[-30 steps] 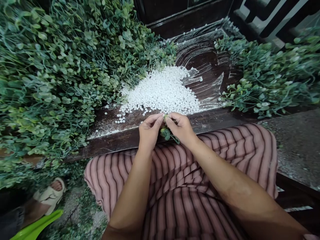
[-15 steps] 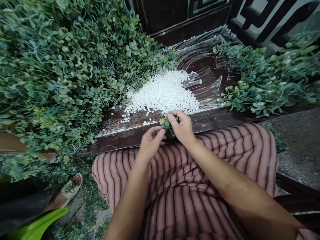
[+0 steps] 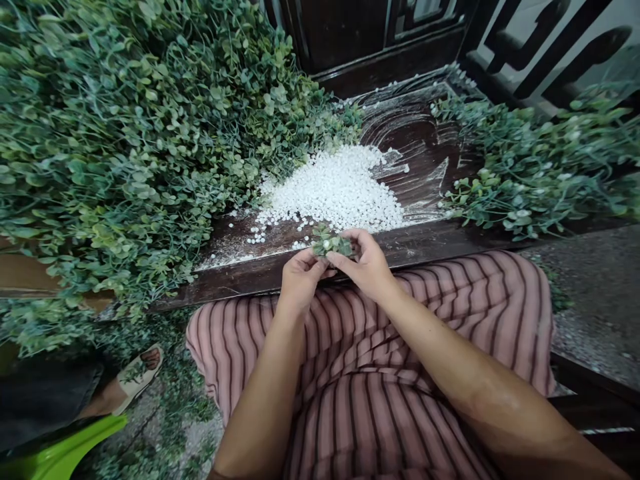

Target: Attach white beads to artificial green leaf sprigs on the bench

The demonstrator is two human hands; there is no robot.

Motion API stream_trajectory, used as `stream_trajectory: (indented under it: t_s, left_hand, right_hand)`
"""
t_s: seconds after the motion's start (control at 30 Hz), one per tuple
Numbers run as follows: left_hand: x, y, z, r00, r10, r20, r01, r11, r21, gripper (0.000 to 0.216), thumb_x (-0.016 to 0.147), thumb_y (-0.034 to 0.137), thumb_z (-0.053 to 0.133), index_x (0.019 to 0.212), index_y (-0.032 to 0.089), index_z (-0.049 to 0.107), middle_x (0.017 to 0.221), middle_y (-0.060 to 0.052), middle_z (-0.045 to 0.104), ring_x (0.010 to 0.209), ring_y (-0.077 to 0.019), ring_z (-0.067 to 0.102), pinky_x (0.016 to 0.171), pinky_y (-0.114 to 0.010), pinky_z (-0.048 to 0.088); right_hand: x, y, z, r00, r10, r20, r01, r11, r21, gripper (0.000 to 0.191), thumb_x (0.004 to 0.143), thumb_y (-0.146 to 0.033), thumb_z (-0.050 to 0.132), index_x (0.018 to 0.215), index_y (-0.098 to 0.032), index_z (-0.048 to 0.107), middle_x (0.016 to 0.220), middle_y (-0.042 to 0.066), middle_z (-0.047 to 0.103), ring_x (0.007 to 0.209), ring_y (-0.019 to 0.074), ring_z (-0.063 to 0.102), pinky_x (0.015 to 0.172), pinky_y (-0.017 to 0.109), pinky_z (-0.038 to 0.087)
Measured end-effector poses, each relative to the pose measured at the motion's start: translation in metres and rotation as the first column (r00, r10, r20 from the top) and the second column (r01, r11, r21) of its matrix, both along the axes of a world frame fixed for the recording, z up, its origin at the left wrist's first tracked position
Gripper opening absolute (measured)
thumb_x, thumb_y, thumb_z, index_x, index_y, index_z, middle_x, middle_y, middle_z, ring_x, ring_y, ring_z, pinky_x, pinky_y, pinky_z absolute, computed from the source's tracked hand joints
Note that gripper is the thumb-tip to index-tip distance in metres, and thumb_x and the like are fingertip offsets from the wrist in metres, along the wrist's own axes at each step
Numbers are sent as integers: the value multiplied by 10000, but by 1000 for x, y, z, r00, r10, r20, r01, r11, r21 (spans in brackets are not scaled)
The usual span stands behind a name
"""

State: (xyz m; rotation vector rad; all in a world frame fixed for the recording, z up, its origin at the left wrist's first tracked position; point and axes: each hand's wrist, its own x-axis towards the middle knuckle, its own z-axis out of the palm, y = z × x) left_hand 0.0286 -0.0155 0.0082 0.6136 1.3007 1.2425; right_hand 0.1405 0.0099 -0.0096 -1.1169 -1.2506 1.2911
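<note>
Between my two hands is a small artificial leaf sprig (image 3: 327, 243), green, with a white bead among its leaves. The fingers of my left hand (image 3: 303, 273) pinch its left lower side. My right hand (image 3: 367, 265) grips it from the right, thumb across the front. Both hands are over the front edge of the dark wooden bench (image 3: 425, 240), just above my lap. Right behind them lies a heap of small white beads (image 3: 335, 190). The sprig's stem is hidden by my fingers.
A large mound of artificial greenery (image 3: 150, 120) fills the left. Beaded sprigs (image 3: 530, 173) lie on the bench at right. Loose leaves cover the floor near another person's sandalled foot (image 3: 143, 373) and a bright green plastic piece (image 3: 75, 447) at lower left.
My hands have come closer together on the sprig. Its leaves now face up and spread, with a white bead showing. The view has shifted slightly.
</note>
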Motion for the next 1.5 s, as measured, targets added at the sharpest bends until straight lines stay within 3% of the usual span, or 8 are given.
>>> stream_trajectory:
  t_s: [0.13, 0.37, 0.57, 0.67, 0.9, 1.1, 1.37, 1.5]
  left_hand:
    - [7, -1, -2, 994, 68, -82, -62, 995, 80, 304, 490, 274, 767, 715, 156, 599, 645, 16, 635, 602, -95, 577, 600, -230, 508]
    - [-2, -2, -2, 971, 223, -90, -221, 975, 32, 281, 577, 267, 690, 783, 168, 526, 627, 38, 596, 581, -94, 586, 536, -212, 494]
    - [-12, -3, -6, 974, 225, 5, -225, 974, -12, 329, 547, 292, 722, 814, 157, 584, 680, 28, 621, 583, -66, 564, 533, -175, 470]
    - [-10, -4, -7, 980, 199, -7, -199, 980, -22, 369, 531, 327, 740, 826, 149, 609, 662, 26, 616, 561, -62, 551, 517, -174, 473]
    - [-1, -9, -3, 990, 135, -37, -136, 990, -35, 362, 558, 396, 733, 797, 154, 610, 634, 33, 590, 547, -63, 537, 497, -182, 485]
    - [11, -12, -9, 998, 55, 41, -51, 996, -74, 372, 541, 427, 740, 737, 157, 576, 568, 48, 561, 485, -65, 527, 462, -186, 469]
    - [20, -12, -13, 998, 54, -26, -55, 996, -73, 265, 583, 339, 692, 722, 161, 556, 597, 30, 601, 496, -86, 549, 479, -208, 474]
    - [14, -9, -13, 997, 34, -71, -37, 998, -41, 260, 604, 341, 669, 773, 165, 579, 662, 16, 617, 559, -98, 563, 536, -232, 489]
  right_hand:
    - [-6, -2, 2, 995, 102, 5, -102, 994, -40, 279, 634, -335, 637, 843, -192, 521, 791, 13, 568, 758, 166, 533, 720, 304, 437]
    - [-7, -2, -2, 999, 25, -48, -26, 999, -33, 222, 665, -327, 625, 791, -199, 496, 737, -3, 564, 697, 142, 533, 682, 280, 443]
    - [2, -3, 9, 889, 439, -128, -440, 898, 25, 319, 679, -437, 680, 845, -183, 582, 868, 32, 621, 831, 157, 573, 795, 300, 450]
    - [8, 0, 14, 828, 508, -238, -526, 850, -17, 428, 708, -561, 621, 902, -180, 630, 872, 41, 641, 856, 165, 586, 822, 317, 456]
    - [22, 14, 22, 857, 372, -358, -446, 882, -153, 627, 774, -704, 377, 526, -172, 599, 775, 76, 654, 755, 190, 608, 704, 344, 507]
    - [9, 17, 10, 966, 123, -229, -178, 955, -237, 329, 648, -490, 685, 701, -177, 599, 653, -4, 605, 602, 121, 556, 553, 235, 469]
    - [-2, 16, 8, 949, 294, -114, -315, 905, -286, 208, 728, -366, 591, 716, -164, 638, 540, -26, 552, 473, 102, 486, 437, 209, 389]
    - [1, 19, 7, 953, 259, -159, -287, 938, -196, 234, 700, -398, 620, 682, -165, 632, 587, -14, 592, 547, 115, 538, 519, 227, 441]
